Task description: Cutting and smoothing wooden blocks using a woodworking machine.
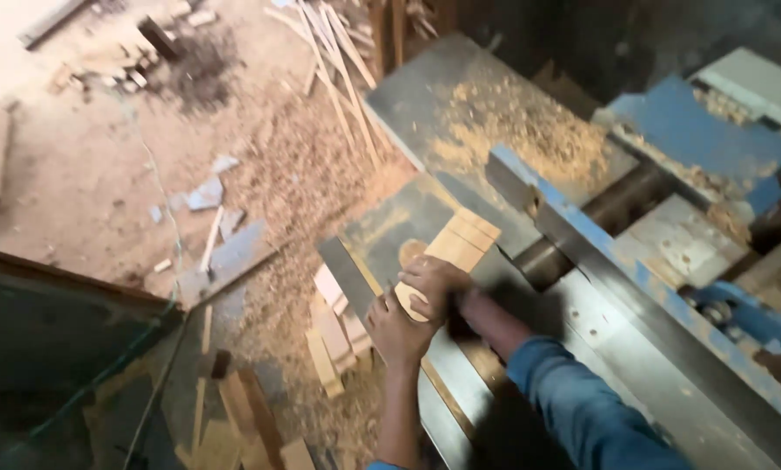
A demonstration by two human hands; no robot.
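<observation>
Both hands are pressing down on a short wooden block [449,252] that is lying flat on the grey metal desk [460,96] of a woodworking planer. The right hand [434,283] is sitting on top of the block's near end, fingers curled over it in a closed grip; the left hand [397,329] is bracing just behind and beside it, its grip wrapping the block's rear edge, though the motion blur is making it hard to tell how tightly the fingers are meeting.

Judging by position, the block's far end is lying just short of the dark cutter gap [599,213], which is lying ahead of the grip, so the pass seems to be only starting; most of the length is looking yet to cross. Wood shavings [529,130] are lying heaped on the desk beyond the gap.

The block is looking pale, squared, with faint cross lines near its far end. To the left of the grip and below, a loose pile of similar offcuts [334,335] is lying on the sawdust-covered floor [103,174]. To the right of the grip, the blue fence [582,226] is running alongside.
</observation>
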